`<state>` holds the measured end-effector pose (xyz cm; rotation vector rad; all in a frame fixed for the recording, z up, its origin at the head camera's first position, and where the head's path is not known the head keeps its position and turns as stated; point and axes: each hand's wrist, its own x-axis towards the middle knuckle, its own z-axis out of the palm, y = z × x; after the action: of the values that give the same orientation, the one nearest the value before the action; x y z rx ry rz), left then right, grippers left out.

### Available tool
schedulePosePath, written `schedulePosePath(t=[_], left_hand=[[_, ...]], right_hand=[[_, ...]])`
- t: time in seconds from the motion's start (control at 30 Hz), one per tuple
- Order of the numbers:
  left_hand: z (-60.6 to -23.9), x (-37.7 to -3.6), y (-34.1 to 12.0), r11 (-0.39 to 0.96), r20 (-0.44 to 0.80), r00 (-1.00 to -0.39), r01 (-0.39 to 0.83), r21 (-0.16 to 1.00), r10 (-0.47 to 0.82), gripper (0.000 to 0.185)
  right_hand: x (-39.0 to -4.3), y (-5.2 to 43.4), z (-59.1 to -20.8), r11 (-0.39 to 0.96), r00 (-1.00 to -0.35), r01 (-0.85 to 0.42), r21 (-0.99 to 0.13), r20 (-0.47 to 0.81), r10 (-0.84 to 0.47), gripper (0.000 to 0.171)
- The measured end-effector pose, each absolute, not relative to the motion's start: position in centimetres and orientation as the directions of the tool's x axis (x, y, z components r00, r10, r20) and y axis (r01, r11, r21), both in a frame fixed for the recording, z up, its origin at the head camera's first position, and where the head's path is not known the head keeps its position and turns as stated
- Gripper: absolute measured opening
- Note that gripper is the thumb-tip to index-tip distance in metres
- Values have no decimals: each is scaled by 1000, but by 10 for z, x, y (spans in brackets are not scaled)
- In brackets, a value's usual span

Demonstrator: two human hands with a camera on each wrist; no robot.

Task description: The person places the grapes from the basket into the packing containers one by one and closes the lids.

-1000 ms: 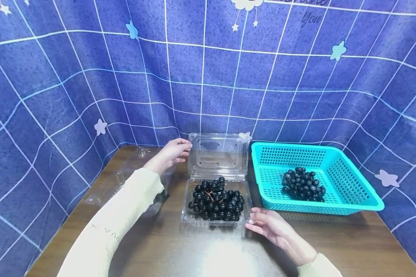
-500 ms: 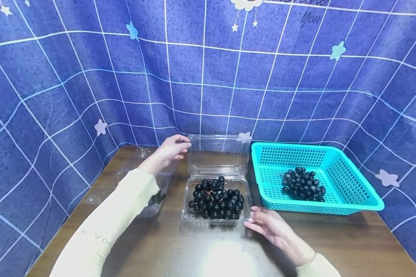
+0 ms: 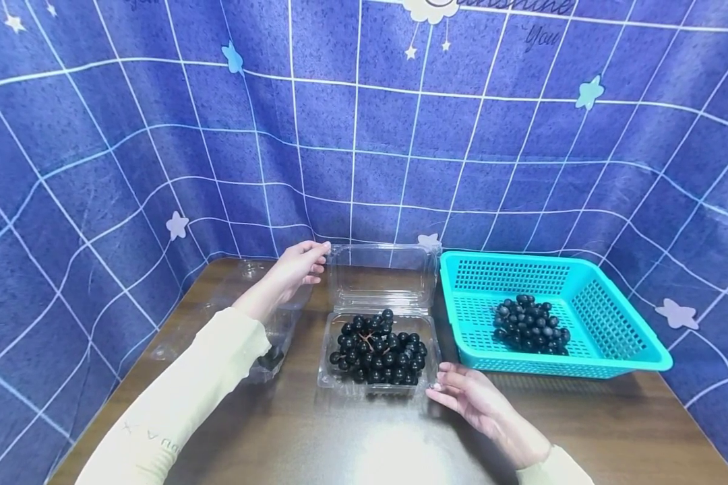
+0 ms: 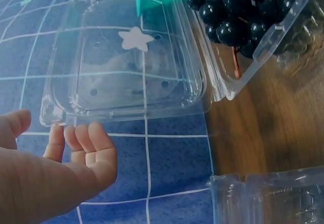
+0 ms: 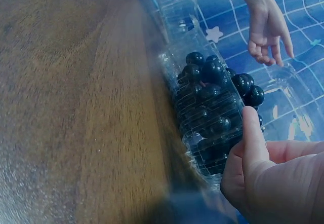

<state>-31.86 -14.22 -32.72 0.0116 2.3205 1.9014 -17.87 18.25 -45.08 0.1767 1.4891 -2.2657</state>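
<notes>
A clear plastic clamshell box (image 3: 326, 377) stands on the table with its lid (image 3: 382, 276) raised on the back hinge. A bunch of black grapes (image 3: 379, 350) fills the base, reddish stems showing. My left hand (image 3: 297, 266) is at the lid's upper left corner; in the left wrist view a fingertip touches the edge, and the thumb (image 4: 19, 122) is apart from it. My right hand (image 3: 476, 401) grips the base's front right corner, its thumb (image 5: 253, 133) lying along the corner in the right wrist view.
To the right stands a turquoise slotted basket (image 3: 570, 367) with another black grape bunch (image 3: 530, 325) inside. Under and behind my left sleeve (image 3: 176, 391) is a second clear clamshell (image 3: 218, 313), dark fruit partly visible. A blue gridded cloth (image 3: 364, 135) hangs behind the table.
The lid's top edge has tipped slightly down and toward me. My left hand and forearm have shifted a little left; the right hand keeps its place at the front corner.
</notes>
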Motion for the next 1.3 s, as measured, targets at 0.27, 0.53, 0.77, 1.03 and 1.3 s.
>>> schedulePosePath(t=[0.27,0.53,0.77,1.03,1.3], left_hand=[[-324,-307,-140,186,-98,-989,-77,980,107,33],[-324,-297,-141,259,-39,-993,-9,966,113,31],[-324,-290,-143,399,59,-987,115,910,149,23],[-324,-277,-141,516,204,-960,276,811,192,10],[-324,-267,-136,617,353,-902,428,660,248,9]], right_hand=[[-179,183,-451,-337,-901,416,-845,-334,-276,34],[-179,186,-451,-351,-891,429,-832,-327,-315,32],[-178,188,-451,-367,-885,436,-822,-315,-344,27],[-178,190,-451,-376,-879,442,-815,-309,-365,25],[-179,191,-452,-381,-877,440,-813,-298,-378,23]])
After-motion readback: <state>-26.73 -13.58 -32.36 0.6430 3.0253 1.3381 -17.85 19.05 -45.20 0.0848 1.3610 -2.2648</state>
